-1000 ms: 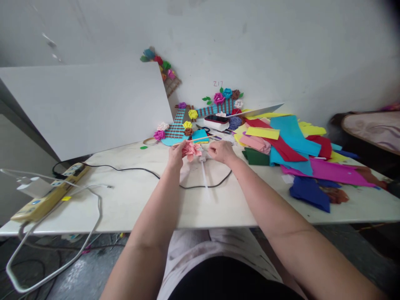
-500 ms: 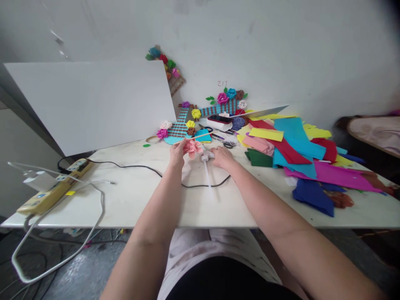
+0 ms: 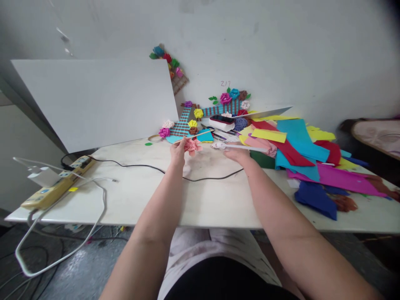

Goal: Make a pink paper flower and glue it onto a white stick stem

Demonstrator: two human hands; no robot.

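My left hand is closed, pinching a thin wooden stick and a pink crepe-paper flower beside it. The stick slants up to the right above the petals. A white glue gun is in my right hand, whose fingers are wrapped round it and partly hidden. A long whitish glue stick juts out of its back toward the right. The gun's nozzle end lies a short way to the right of the flower and does not touch it.
Coloured paper sheets are heaped at the right. Paper-flower decorations, a phone and scissors stand along the back. A power strip with cables is at the left. A black cord crosses the table near my wrists.
My right hand has turned the glue gun and drawn it rightward, away from the flower; its glue stick swung from pointing toward me to pointing right. The left hand still holds flower and stick.
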